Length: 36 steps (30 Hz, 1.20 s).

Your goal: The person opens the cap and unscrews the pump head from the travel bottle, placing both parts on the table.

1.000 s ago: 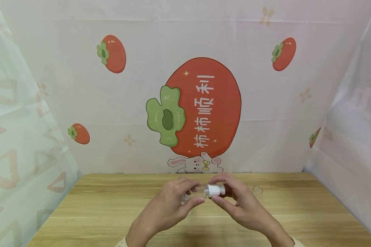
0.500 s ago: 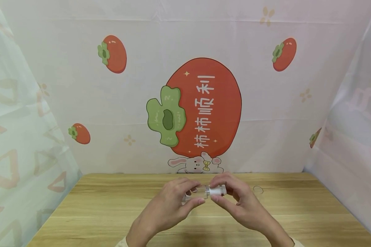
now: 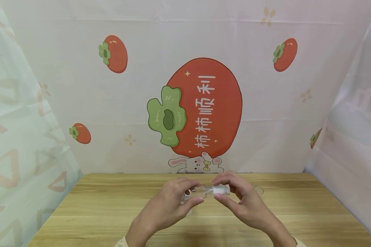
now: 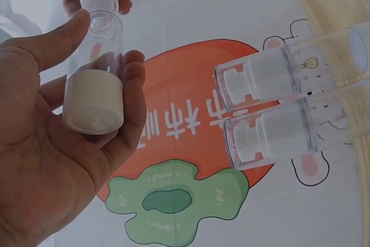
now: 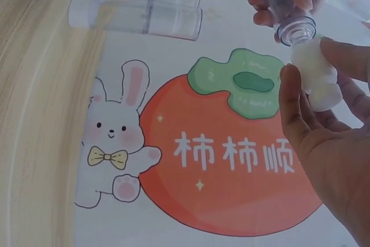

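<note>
My left hand [image 3: 168,206] grips a small clear bottle [image 3: 199,192], held nearly level above the table. Its white base [image 4: 93,105] lies against the palm in the left wrist view. With thumb and fingers, my right hand [image 3: 245,200] pinches the white pump head [image 3: 221,189] on the bottle's right side. Between pump head and shoulder, the clear threaded neck [image 5: 300,34] shows. Two similar bottles with white pumps and clear covers stand upright nearby, one bottle [image 4: 272,131] beside the other bottle [image 4: 260,73]; the hands hide most of them in the head view.
The wood-grain table [image 3: 111,206] reaches back to a white cloth backdrop [image 3: 136,44] printed with persimmons and a rabbit. A thin curved outline of a clear thing [image 3: 262,189] shows on the table right of the hands. Cloth sides flank the table.
My right hand has shifted slightly to the right with the pump head, and the gap to the bottle's shoulder has widened. The left hand and bottle have barely moved.
</note>
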Available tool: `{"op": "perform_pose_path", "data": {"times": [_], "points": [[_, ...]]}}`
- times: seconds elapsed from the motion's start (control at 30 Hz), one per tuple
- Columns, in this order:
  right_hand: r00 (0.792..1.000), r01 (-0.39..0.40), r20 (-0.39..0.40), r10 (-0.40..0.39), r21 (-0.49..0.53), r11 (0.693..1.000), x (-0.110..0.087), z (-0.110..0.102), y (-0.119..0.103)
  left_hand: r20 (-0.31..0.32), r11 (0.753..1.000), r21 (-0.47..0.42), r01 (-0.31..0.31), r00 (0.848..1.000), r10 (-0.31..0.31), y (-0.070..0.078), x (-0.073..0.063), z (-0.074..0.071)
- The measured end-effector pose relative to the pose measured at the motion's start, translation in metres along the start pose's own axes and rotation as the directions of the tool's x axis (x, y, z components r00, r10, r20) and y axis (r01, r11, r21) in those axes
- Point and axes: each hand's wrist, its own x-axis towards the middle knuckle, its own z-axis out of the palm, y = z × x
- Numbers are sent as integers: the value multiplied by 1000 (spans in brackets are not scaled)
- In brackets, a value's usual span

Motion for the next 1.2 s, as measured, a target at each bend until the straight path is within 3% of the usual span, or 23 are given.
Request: {"op": "perform_pose_path", "data": {"times": [0.3, 0.4, 0.8, 1.2], "points": [[1000, -21, -11, 21, -21, 1000, 0, -10, 0, -23, 1000, 17, 4, 1000, -4, -4, -1, -2], [998, -60, -7, 60, -19, 998, 0, -13, 1, -28, 1000, 15, 3, 1000, -3, -4, -1, -3], [993, -114, -39, 111, -112, 987, -2, -27, 9, -12, 1000, 6, 30, 999, -30, -5, -2, -4], [960, -275, -112, 256, -207, 939, -4, -32, 15, -28, 1000, 11, 14, 1000, -14, -5, -2, -4]]}}
